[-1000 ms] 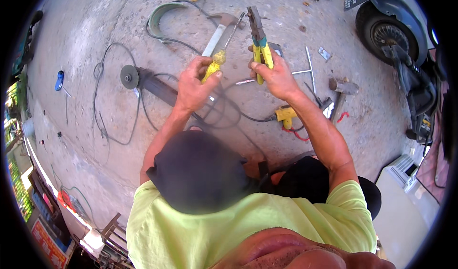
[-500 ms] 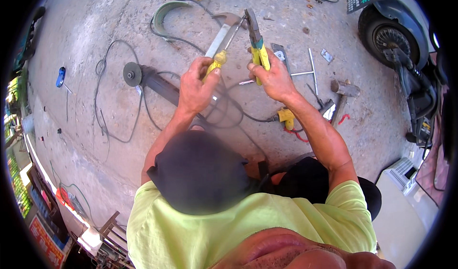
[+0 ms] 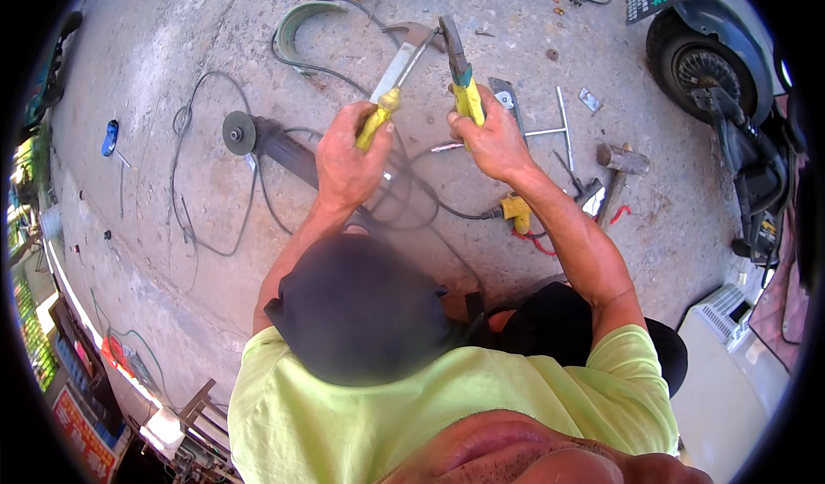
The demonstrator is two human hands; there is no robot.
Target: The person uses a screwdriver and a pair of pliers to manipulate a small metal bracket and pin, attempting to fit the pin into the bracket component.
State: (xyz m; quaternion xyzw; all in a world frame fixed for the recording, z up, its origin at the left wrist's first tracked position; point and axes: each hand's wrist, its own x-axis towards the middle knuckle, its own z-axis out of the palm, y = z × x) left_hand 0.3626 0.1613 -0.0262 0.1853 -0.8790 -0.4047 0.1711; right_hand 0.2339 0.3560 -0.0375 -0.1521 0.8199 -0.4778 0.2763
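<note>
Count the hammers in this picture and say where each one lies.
2. One hammer lies beyond the left hand, partly behind its screwdriver; the other hammer lies to the right of the right hand. More could be hidden.

The screwdriver handle (image 3: 376, 124) looks plastic, the floor (image 3: 206, 33) rough concrete.

The scene is bright with daylight, which looks strongest along the left edge of the floor (image 3: 198, 295). Near its lower left edge, a white patch (image 3: 163, 434) is overexposed and has lost detail. Shadows on the floor are soft and weak. The screwdriver (image 3: 376, 127) and the pliers (image 3: 459, 59) are rather sharp, but the black shape (image 3: 357, 312) below them is blurred, with hazy edges. The fisheye lens bends the outer parts strongly, and a black border closes the corners.
</note>
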